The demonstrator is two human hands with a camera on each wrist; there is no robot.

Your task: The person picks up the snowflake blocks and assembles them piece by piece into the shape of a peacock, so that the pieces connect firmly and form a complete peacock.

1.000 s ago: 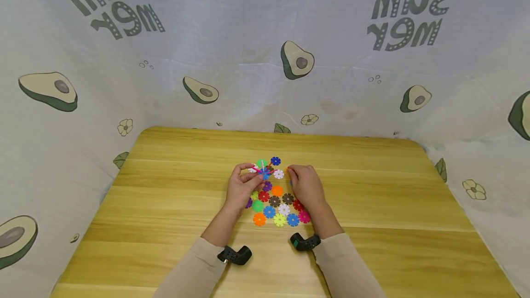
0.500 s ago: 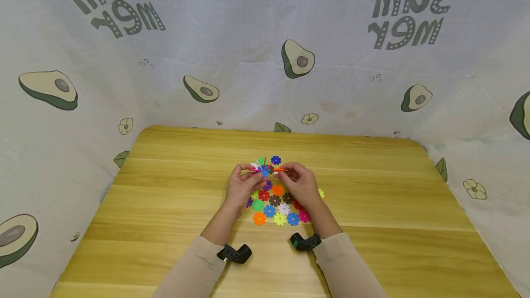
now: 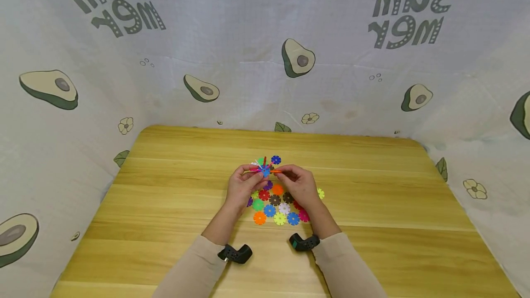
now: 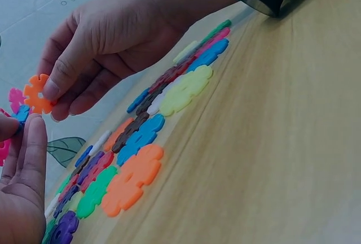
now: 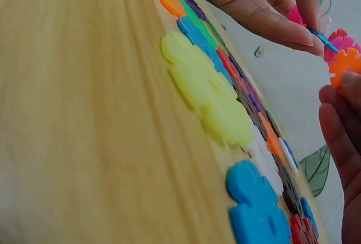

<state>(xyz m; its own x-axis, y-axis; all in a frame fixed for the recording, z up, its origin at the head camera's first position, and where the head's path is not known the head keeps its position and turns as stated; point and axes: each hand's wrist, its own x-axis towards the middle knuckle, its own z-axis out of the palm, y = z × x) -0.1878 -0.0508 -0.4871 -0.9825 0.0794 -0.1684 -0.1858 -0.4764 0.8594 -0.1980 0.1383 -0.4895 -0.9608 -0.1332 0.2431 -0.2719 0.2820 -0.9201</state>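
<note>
Above the far part of the disc layout, my left hand (image 3: 243, 186) pinches a blue notched snowflake disc (image 3: 264, 170). Pink, red and white discs stick out edge-on from its rim. From the other side, my right hand (image 3: 299, 186) holds an orange snowflake disc (image 4: 38, 93) between thumb and fingers. In the right wrist view, the orange disc meets the blue one's edge beside a pink disc (image 5: 342, 43). How deep its notch sits cannot be made out. My fingertips hide part of the blue disc.
Several loose snowflake discs lie flat on the wooden table (image 3: 165, 224) below my hands, among them an orange one (image 3: 260, 218), a yellow one (image 3: 279, 219) and a dark blue one (image 3: 276, 160). A printed cloth (image 3: 248, 36) hangs behind the table.
My right hand has moved left, bringing the orange disc from beside the layout to the blue disc's right edge. The left hand has stayed nearly in place, while the joined discs have turned slightly.
</note>
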